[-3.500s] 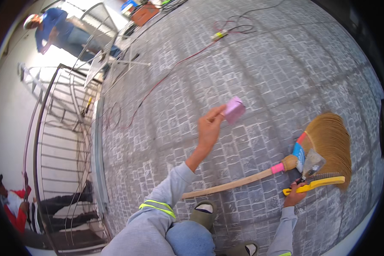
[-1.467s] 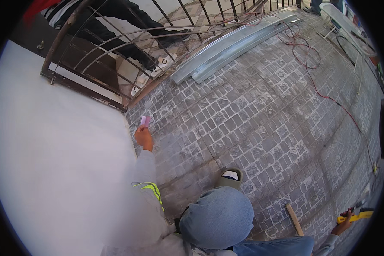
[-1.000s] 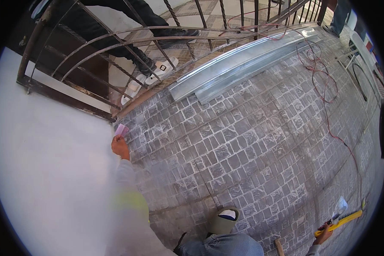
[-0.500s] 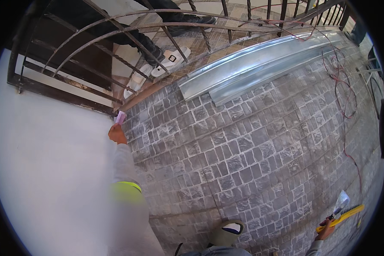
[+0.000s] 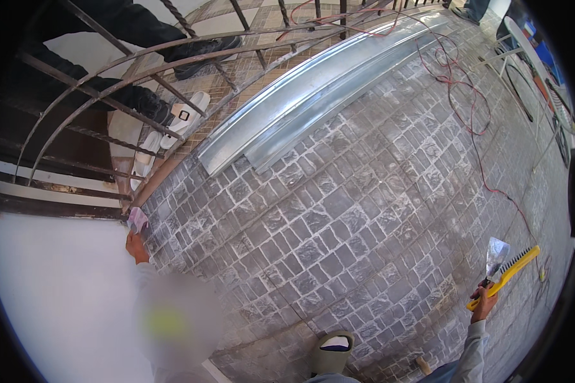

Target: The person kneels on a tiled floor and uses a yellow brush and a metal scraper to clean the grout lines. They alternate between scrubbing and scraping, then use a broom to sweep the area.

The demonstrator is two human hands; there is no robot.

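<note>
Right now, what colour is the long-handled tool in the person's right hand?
Yellow: the long-handled tool in the right hand; head view.

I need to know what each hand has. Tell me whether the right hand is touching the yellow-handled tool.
Touching. In the head view the right hand is wrapped around the lower end of the yellow-handled tool, no gap between them, alongside a metal scraper.

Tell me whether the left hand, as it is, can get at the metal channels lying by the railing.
Probably not. The left hand grips a pink block at the white wall, and the metal channels lie well beyond it, with only bare paving between.
</note>
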